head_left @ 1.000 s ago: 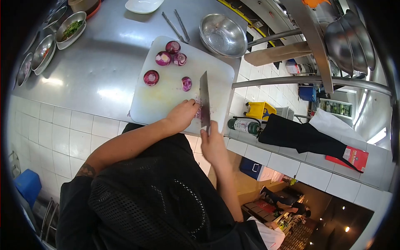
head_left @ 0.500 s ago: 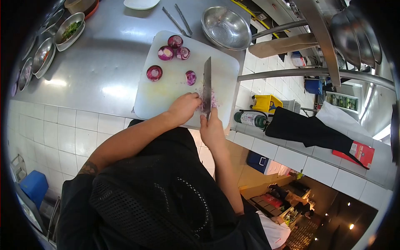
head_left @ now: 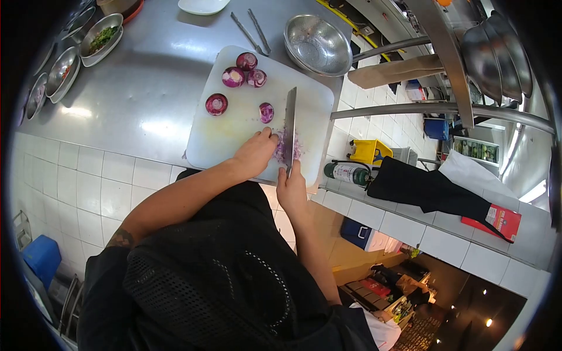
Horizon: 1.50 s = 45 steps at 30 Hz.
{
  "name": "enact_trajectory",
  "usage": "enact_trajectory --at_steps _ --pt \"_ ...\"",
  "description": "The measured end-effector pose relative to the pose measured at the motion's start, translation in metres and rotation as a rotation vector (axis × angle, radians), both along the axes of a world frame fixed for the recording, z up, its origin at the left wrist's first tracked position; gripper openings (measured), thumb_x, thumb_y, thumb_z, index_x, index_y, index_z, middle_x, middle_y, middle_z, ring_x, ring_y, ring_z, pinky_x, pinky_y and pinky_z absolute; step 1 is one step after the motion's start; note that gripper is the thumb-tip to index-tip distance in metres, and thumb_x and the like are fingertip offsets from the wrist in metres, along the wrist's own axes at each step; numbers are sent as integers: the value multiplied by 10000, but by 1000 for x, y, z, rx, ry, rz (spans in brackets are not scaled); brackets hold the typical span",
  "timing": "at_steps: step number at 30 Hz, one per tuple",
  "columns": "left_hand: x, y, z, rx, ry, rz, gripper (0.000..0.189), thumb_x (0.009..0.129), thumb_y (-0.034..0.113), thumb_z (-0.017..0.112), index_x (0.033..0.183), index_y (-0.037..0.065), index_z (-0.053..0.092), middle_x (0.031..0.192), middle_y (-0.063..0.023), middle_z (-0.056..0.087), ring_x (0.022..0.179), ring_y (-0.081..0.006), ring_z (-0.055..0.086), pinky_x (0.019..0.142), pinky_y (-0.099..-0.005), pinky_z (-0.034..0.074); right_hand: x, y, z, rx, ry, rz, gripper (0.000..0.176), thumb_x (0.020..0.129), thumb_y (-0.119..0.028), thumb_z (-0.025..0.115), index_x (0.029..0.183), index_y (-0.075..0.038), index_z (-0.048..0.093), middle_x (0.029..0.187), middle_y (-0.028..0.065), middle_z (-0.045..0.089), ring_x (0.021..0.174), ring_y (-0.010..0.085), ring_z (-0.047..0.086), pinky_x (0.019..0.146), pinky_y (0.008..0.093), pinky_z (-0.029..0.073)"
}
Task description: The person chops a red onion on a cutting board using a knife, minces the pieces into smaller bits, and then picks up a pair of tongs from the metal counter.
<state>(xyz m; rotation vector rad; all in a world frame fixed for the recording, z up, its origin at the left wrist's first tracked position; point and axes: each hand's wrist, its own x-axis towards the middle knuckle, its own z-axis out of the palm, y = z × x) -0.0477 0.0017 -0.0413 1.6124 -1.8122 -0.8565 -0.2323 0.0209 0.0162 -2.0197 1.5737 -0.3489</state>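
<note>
My right hand is closed around the handle of a kitchen knife. Its long blade stands over chopped red onion on a white cutting board. Just left of the blade, my left hand has its fingers bent together against the onion pieces; its fingertips partly hide what they press on. A cut piece of red onion lies beyond that hand. Farther back on the board are a peeled red onion by itself and a group of three red onions.
A perforated metal bowl stands behind the board, beside metal tongs. Small metal dishes with chopped food line the left. Metal rails and a tiled ledge with a green cylinder are at right.
The knife and my right hand have shifted slightly left and toward me. My left hand stays bent beside the blade, and the view has moved a little.
</note>
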Motion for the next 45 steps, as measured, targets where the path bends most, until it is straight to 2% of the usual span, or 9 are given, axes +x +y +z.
enact_trajectory --at_steps 4,6,11,18,21,28,32,41,45 --pt "-14 -15 3 -17 49 -17 357 829 -136 619 1184 -98 635 1231 -305 610 1151 -463 652 998 -495 564 -10 -45 57 269 93 -46 347 1089 -195 615 1335 37 536 830 313 675 747 361 737 686 469 555" --pt "-27 -22 0 -22 112 12 394 823 -133 628 1215 -96 630 1247 -305 609 1155 -483 642 1028 -505 547 -32 -43 88 194 62 91 284 1064 -193 629 1236 18 547 906 375 684 915 590 663 756 621 500" --pt "-33 -21 -1 -66 136 89 520 801 -103 684 1317 -84 613 1287 -265 616 1217 -463 601 1095 -490 508 -51 -21 0 69 106 27 321 1065 -165 633 1266 72 558 861 377 668 880 563 688 745 591 518" --pt "-32 -44 17 -103 -179 80 583 781 -99 681 1359 -82 603 1331 -248 598 1250 -433 578 1108 -478 502 -70 -39 63 263 90 117 324 1064 -171 610 1301 30 522 898 398 673 895 609 658 768 648 504" --pt "-37 -41 14 40 -62 -1 579 788 -103 646 1365 -79 600 1344 -239 597 1264 -445 572 1109 -483 499 -62 -27 -8 57 -4 89 291 1057 -184 621 1261 5 538 879 371 687 902 600 665 783 649 510" --pt "-41 -36 18 -61 86 71 552 783 -131 572 1327 -68 642 1292 -242 618 1221 -446 580 1080 -502 487 -96 -63 51 84 114 94 258 1041 -196 633 1232 -28 594 818 298 707 808 537 696 720 619 542" --pt "-40 -66 17 -151 -129 116 490 798 -106 586 1280 -67 661 1282 -240 637 1240 -467 580 1085 -500 503 -93 -46 4 -57 140 104 254 1034 -172 622 1223 -15 556 854 270 724 785 510 713 718 616 554" --pt "-45 -58 22 -88 -39 28 418 835 -63 562 1237 -47 676 1229 -230 649 1182 -454 594 1071 -506 495 -79 -43 80 190 -17 177 273 1051 -185 618 1208 12 512 879 346 706 858 574 686 788 656 522" --pt "-39 -61 5 -183 -153 -40 353 884 -58 546 1208 -35 685 1183 -222 647 1128 -449 599 1016 -506 499 -51 -24 -4 151 18 36 270 1061 -172 585 1231 24 511 915 359 712 911 575 690 821 670 515"
